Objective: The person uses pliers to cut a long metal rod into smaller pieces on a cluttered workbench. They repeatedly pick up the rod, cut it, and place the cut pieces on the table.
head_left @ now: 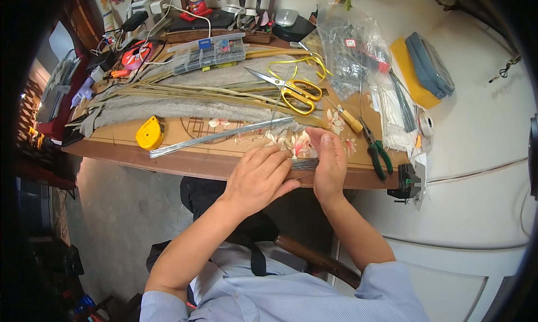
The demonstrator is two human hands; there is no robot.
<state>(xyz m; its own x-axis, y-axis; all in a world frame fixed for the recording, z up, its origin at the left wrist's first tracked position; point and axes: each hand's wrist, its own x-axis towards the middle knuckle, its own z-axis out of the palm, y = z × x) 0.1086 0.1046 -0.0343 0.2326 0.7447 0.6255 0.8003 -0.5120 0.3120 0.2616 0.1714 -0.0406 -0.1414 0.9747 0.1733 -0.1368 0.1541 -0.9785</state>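
A short bundle of thin grey wires (304, 164) lies at the table's front edge between my hands. My left hand (259, 176) closes over its left end, fingers pressed together and thumb on the near side; the wires' left part is hidden beneath it. At the other end my right hand (329, 166) stands upright, fingers stretched and palm against or close to the wire ends. Left of the hands rests a longer bundle of bright silvery wires (218, 138). Beyond them are yellow-handled scissors (300, 95), blades partly spread.
A yellow tape measure (149, 133) sits near the front edge. Green-handled pliers (376, 148) and a wooden-handled awl (350, 120) lie right, by a black clamp (409, 181). Farther back are dried stalks (207, 91), a clear compartment box (210, 54) and a plastic bag (350, 47).
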